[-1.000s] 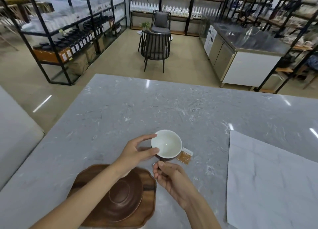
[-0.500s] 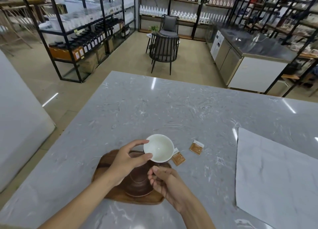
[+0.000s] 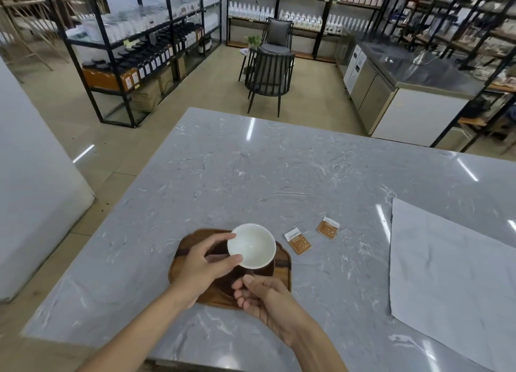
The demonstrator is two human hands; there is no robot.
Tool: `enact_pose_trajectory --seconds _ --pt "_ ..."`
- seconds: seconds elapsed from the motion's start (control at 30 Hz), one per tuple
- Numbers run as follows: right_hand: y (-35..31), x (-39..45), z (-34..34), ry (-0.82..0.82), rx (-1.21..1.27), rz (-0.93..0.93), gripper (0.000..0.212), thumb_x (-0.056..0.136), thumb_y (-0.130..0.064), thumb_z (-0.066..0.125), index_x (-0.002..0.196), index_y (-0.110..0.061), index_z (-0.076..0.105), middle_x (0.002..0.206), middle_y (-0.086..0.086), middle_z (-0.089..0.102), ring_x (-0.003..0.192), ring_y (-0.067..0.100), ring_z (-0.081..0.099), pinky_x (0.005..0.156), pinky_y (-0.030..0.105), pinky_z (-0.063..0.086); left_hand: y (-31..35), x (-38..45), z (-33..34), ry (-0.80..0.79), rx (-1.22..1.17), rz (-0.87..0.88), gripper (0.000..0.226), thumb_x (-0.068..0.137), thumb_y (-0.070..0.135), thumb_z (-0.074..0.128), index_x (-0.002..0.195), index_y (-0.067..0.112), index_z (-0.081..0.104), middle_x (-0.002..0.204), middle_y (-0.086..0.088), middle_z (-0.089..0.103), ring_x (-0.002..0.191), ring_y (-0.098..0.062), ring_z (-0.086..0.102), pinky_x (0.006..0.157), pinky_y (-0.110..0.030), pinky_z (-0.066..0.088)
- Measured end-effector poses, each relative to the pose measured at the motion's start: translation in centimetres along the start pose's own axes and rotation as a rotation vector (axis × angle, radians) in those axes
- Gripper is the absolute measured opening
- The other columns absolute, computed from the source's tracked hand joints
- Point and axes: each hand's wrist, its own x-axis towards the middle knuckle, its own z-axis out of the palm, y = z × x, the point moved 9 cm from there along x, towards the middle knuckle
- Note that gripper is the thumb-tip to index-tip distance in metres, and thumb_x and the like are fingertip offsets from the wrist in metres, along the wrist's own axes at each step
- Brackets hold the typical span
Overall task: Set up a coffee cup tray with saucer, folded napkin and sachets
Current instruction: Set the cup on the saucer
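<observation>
A white cup hangs just above the dark wooden tray, pinched at its left rim by my left hand. Under the cup, a dark brown saucer lies on the tray, mostly hidden by the cup and my hands. My right hand is below the cup at the tray's front edge, fingers curled, holding nothing I can see. Two brown-and-white sachets lie flat on the grey marble table to the right of the tray. A large white napkin lies unfolded at the right.
The marble table ends at a left edge near the tray, with floor below. Beyond the far edge stand a dark chair, black shelving with bottles and a steel counter.
The cup, held by my left hand, has moved left from over the sachets to above the saucer on the tray. My right hand followed beneath it. The view has tilted up and back.
</observation>
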Motion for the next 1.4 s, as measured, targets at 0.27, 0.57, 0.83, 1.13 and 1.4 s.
enact_pose_trajectory --seconds 0.27,0.57,0.83,1.13,1.4 --pt "1.8 0.0 0.3 0.01 -0.01 0.031 0.032 0.106 -0.024 0.055 0.107 0.001 0.076 0.086 0.008 0.071 0.077 0.011 0.066 0.078 0.02 0.057 -1.0 -1.0 -1.2 0.038 0.118 0.02 0.057 0.065 0.044 0.09 0.117 0.046 0.069 0.12 0.025 0.07 0.104 -0.009 0.073 0.089 -0.039 0.062" --pt "2.4 0.5 0.3 0.017 -0.084 0.026 0.035 0.105 -0.031 0.057 0.113 -0.004 0.076 0.089 0.009 0.073 0.075 0.011 0.067 0.077 0.022 0.058 -0.5 -1.3 -1.9 0.052 0.25 0.089 0.05 0.075 0.034 0.088 0.116 0.051 0.067 0.127 0.02 0.069 0.106 -0.006 0.072 0.095 -0.029 0.057" --pt "-1.1 -1.1 -3.5 0.326 -0.484 -0.158 0.034 0.098 -0.048 0.062 0.092 -0.017 0.076 0.083 0.005 0.08 0.068 0.011 0.073 0.068 0.036 0.061 0.7 -1.2 -2.2 -0.004 0.303 0.11 0.081 0.067 0.043 0.087 0.141 0.045 0.053 0.133 0.03 0.061 0.116 0.006 0.063 0.094 -0.024 0.057" --pt "-5.4 0.0 -2.9 0.239 -0.668 -0.487 0.062 0.081 -0.044 0.082 0.119 -0.077 0.046 0.124 -0.048 0.052 0.118 -0.017 0.053 0.082 0.004 0.05 0.0 -0.4 -1.2 -0.161 0.339 0.067 0.094 0.07 0.038 0.091 0.151 0.034 0.044 0.148 0.015 0.054 0.131 -0.007 0.056 0.105 -0.034 0.054" --pt "-4.9 0.6 -3.6 0.271 -0.696 -0.453 0.065 0.08 -0.047 0.082 0.122 -0.079 0.044 0.129 -0.047 0.053 0.12 -0.017 0.053 0.085 0.003 0.049 -0.7 -0.5 -1.8 -0.095 0.366 0.093 0.096 0.064 0.051 0.09 0.149 0.038 0.047 0.147 0.015 0.054 0.131 -0.006 0.055 0.099 -0.02 0.053"
